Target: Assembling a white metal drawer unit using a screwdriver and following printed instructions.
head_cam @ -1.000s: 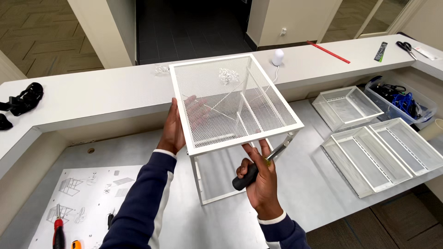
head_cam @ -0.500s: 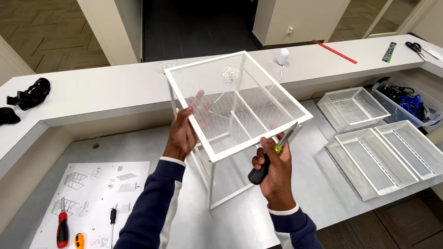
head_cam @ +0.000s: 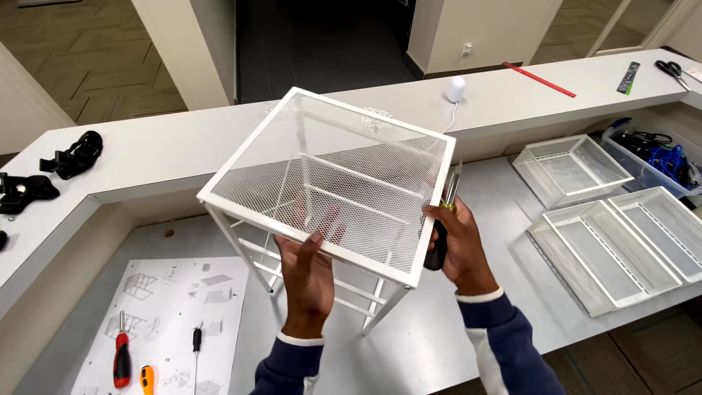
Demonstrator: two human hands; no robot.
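Note:
A white wire-mesh rack (head_cam: 329, 172) with thin metal legs stands on the grey worktable (head_cam: 439, 344) in front of me, its mesh top tilted toward the camera. My left hand (head_cam: 307, 274) grips the near edge of the top frame from below. My right hand (head_cam: 457, 245) rests against the right edge of the frame while holding a black-handled screwdriver (head_cam: 442, 219) with its shaft pointing up.
An instruction sheet (head_cam: 168, 314) lies at the left with a red screwdriver (head_cam: 121, 360), an orange tool (head_cam: 147, 379) and a black screwdriver (head_cam: 196, 344). White mesh trays (head_cam: 621, 241) (head_cam: 570, 168) sit at the right, beside a bin of cables (head_cam: 662, 157). Black straps (head_cam: 73, 155) lie on the raised counter.
The rack has been turned and tipped so that its mesh top faces me. My left hand moved from the far left side to the near edge; my right hand shifted up to the right edge.

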